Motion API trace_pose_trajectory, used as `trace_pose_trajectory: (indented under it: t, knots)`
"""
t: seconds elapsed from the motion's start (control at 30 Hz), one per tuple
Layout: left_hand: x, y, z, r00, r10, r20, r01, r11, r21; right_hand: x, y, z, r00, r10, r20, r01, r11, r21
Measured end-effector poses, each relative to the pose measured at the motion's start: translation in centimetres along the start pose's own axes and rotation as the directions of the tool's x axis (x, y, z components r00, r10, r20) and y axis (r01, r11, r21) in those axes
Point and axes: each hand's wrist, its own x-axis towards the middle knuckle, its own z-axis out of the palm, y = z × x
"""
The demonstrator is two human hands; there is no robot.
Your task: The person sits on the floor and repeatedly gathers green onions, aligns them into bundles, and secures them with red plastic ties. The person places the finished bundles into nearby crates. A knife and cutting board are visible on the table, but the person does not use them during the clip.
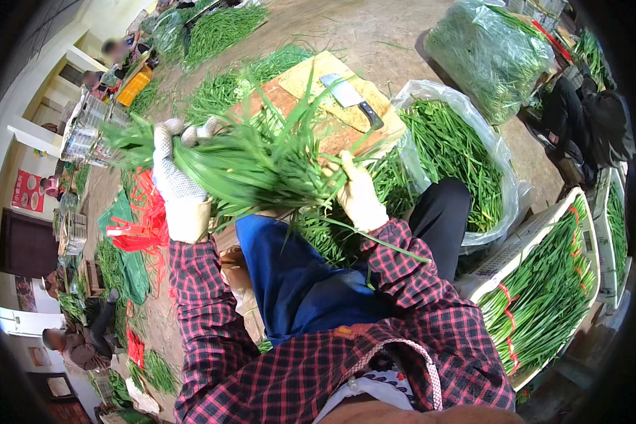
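Observation:
My left hand (175, 164), in a whitish knit glove, grips a thick bunch of long green chives (254, 169) near its left part. The bunch lies sideways above my knees, its leaves spread and slightly blurred. At its right end my right hand (358, 193), in a pale glove, has its curled fingers on the stalks. One long leaf slants down across my right sleeve. Just beyond the bunch, a cleaver (352, 98) with a black handle rests on a worn wooden chopping block (392, 124) strewn with yellowish scraps.
To the right stand an open clear plastic bag of greens (456, 159) and a white crate (477, 286) of chives tied with red bands. A large filled bag (487, 58) is beyond them. Red plastic strips (143, 217) lie at left. Several people sit among greens farther off.

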Motion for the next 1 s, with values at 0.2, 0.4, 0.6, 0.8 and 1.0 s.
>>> trace_pose_trajectory:
  t: [0.2, 0.4, 0.6, 0.8, 1.0]
  knots:
    - [-0.6, 2.4, -1.9, 0.994, 0.080, 0.071, -0.071, 0.991, -0.117, -0.3, 1.1, -12.4, 0.975, -0.109, -0.194, -0.054, 0.730, -0.682]
    - [-2.3, 3.7, -2.2, 0.983, 0.162, 0.091, -0.150, 0.981, -0.119, -6.4, -3.1, -5.6, 0.995, 0.071, -0.073, -0.051, -0.277, -0.960]
    - [-4.1, 1.8, 0.4, 0.929, 0.196, 0.313, -0.167, 0.979, -0.117, -1.3, -0.2, 1.9, 0.971, -0.169, 0.170, 0.173, -0.001, -0.985]
    - [-4.7, 3.7, -0.2, 0.945, 0.222, 0.241, -0.199, 0.973, -0.117, -4.2, 0.1, -9.5, 0.992, -0.110, -0.060, -0.105, -0.475, -0.874]
    - [-4.4, 3.1, -1.0, 0.812, 0.237, 0.533, -0.124, 0.963, -0.238, -6.6, -5.4, -1.7, 0.998, 0.059, -0.020, -0.017, -0.057, -0.998]
